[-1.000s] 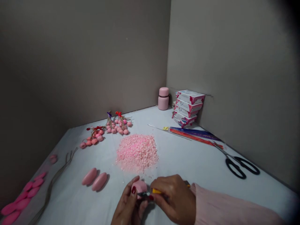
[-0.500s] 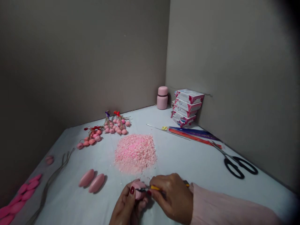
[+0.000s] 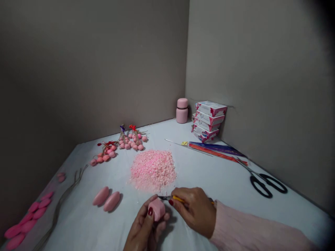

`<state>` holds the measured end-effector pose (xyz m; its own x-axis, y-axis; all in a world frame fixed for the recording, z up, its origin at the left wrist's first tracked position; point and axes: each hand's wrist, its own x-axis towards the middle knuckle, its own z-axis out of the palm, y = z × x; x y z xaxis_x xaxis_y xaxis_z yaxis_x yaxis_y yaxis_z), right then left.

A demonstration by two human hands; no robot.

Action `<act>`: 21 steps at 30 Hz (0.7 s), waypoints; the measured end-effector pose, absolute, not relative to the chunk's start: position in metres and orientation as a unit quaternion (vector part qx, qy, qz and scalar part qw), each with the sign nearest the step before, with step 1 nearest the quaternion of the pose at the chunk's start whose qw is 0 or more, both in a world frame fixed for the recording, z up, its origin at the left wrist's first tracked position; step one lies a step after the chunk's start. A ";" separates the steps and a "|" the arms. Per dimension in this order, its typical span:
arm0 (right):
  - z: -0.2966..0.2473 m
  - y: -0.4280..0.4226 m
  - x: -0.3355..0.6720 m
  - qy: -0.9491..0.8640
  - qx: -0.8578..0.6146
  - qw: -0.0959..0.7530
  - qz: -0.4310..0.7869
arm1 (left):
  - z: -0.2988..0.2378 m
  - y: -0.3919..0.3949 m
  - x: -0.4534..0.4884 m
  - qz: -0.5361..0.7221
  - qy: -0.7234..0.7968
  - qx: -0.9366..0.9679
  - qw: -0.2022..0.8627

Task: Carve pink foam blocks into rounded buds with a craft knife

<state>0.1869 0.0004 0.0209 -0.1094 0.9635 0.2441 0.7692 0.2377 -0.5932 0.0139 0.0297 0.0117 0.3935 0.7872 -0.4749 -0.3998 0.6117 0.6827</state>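
My left hand (image 3: pixel 143 226) grips a faceted pink piece of soap (image 3: pixel 158 210) between thumb and fingers, low in the middle of the view. In my right hand (image 3: pixel 192 209) is a yellow-handled craft knife (image 3: pixel 178 198), its dark blade pointing left. The blade tip lies at the far upper edge of the soap; whether it touches cannot be made out. Just beyond both hands is a heap of pink shavings (image 3: pixel 153 169). Two smooth pink oval pieces (image 3: pixel 112 201) rest to the left of my left hand.
Brighter pink ovals (image 3: pixel 27 223) and dry stems (image 3: pixel 59 209) lie at left. Behind them are tied bunches of pink beads (image 3: pixel 132 142). Scissors (image 3: pixel 264 181), red and blue strips (image 3: pixel 214 150), stacked boxes (image 3: pixel 209 120) and a pink flask (image 3: pixel 181 111) stand or lie at right and back.
The knife blade has moved from across the soap's face to its far upper edge, with my right hand shifting slightly away. The soap shows more of its cut face. The view has shifted slightly.
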 end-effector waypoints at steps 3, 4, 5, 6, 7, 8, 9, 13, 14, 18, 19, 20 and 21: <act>0.020 -0.002 0.186 -0.745 -0.569 0.300 0.176 | 0.012 0.030 0.014 0.381 0.404 0.231 0.799; 0.020 -0.002 0.185 -0.752 -0.560 0.297 0.180 | 0.012 0.030 0.014 0.384 0.405 0.229 0.797; 0.020 -0.002 0.185 -0.760 -0.552 0.293 0.181 | 0.011 0.031 0.015 0.386 0.406 0.227 0.797; 0.019 -0.002 0.184 -0.766 -0.545 0.289 0.181 | 0.010 0.031 0.015 0.386 0.406 0.225 0.797; 0.019 -0.002 0.184 -0.770 -0.542 0.284 0.181 | 0.009 0.031 0.015 0.384 0.405 0.223 0.799; 0.018 -0.002 0.184 -0.772 -0.541 0.280 0.181 | 0.007 0.032 0.015 0.381 0.403 0.222 0.802; 0.018 -0.002 0.183 -0.773 -0.542 0.275 0.182 | 0.006 0.032 0.015 0.377 0.400 0.221 0.806; 0.017 -0.003 0.182 -0.768 -0.555 0.266 0.178 | -0.002 0.035 0.016 0.366 0.386 0.227 0.816; 0.016 -0.003 0.182 -0.766 -0.558 0.267 0.175 | -0.003 0.035 0.016 0.365 0.384 0.230 0.816; 0.016 -0.002 0.182 -0.762 -0.569 0.263 0.160 | -0.005 0.036 0.017 0.369 0.389 0.247 0.807; 0.016 -0.002 0.182 -0.762 -0.571 0.261 0.158 | -0.005 0.036 0.017 0.372 0.390 0.252 0.803; 0.016 -0.002 0.182 -0.762 -0.573 0.259 0.156 | -0.004 0.036 0.017 0.374 0.391 0.258 0.800; 0.017 -0.003 0.181 -0.761 -0.575 0.258 0.154 | -0.003 0.035 0.017 0.375 0.392 0.264 0.797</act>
